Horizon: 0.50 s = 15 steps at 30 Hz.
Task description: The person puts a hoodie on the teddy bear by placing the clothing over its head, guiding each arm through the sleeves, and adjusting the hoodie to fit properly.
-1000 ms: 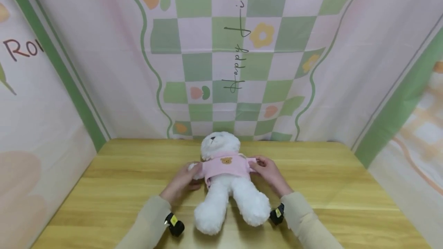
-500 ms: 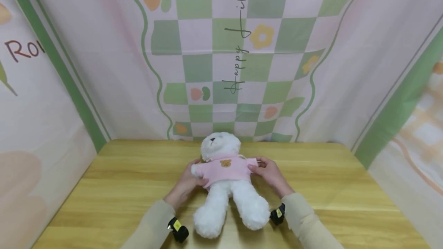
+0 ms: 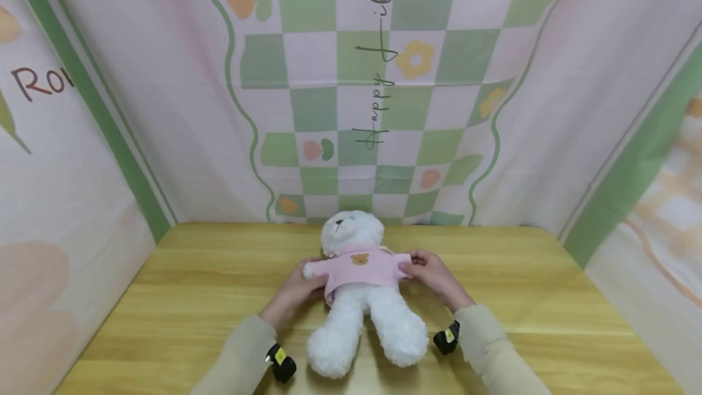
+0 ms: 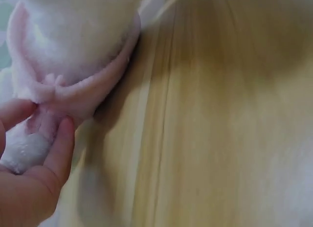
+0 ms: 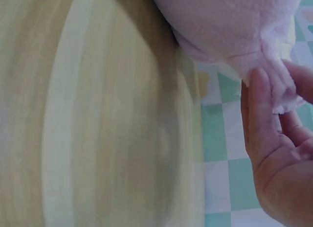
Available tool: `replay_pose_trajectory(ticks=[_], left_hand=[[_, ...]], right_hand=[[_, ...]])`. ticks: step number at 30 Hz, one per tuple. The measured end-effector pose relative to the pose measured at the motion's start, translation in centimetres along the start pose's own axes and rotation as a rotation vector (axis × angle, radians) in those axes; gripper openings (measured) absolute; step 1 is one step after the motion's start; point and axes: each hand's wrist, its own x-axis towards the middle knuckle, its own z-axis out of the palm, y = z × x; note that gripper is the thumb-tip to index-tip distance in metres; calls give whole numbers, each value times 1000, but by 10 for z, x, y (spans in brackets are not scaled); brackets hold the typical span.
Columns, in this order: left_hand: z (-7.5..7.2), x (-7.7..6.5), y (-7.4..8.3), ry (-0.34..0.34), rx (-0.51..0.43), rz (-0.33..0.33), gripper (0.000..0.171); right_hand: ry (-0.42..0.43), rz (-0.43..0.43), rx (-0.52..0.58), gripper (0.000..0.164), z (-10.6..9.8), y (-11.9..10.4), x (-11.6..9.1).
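A white plush teddy bear (image 3: 351, 233) lies face up on the wooden table, its feet toward me and its head turned to the left. It wears a pink shirt (image 3: 359, 272) with a small brown bear patch on the chest. My left hand (image 3: 298, 288) pinches the sleeve on the left; in the left wrist view, thumb and finger squeeze the pink cloth (image 4: 68, 97) beside the white paw (image 4: 27, 151). On the other side my right hand (image 3: 436, 273) pinches the right sleeve (image 5: 279, 85) near its end. No paw shows out of that sleeve.
The wooden table (image 3: 521, 285) ends at a hanging cloth (image 3: 312, 108) with green checks at the back. Printed cloths also hang at both sides. A black wrist camera (image 3: 282, 363) sits on the left wrist, another (image 3: 446, 338) on the right.
My left hand has slid off the paw and now pinches the sleeve, leaving the paw tip uncovered. My right hand, still on its sleeve, has shifted slightly right with the bear.
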Motion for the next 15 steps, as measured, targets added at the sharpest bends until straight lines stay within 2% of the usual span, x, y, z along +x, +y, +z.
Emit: replay_pose_trajectory(ticks=[4, 7, 12, 13, 15], left_hand=[[-7, -2, 10, 46, 237, 20, 54], [-12, -4, 24, 53, 435, 1, 55], [-16, -3, 44, 2, 635, -59, 64], [-16, -2, 48, 6, 661, -64, 67], [-17, 1, 57, 57, 764, -30, 72]], right_hand=[[58, -59, -217, 41, 2, -4, 2], [151, -116, -400, 48, 2, -10, 4], [245, -150, -520, 71, -5, -24, 11], [262, -152, -561, 75, -6, -27, 13], [295, -170, -645, 83, -10, -34, 19]])
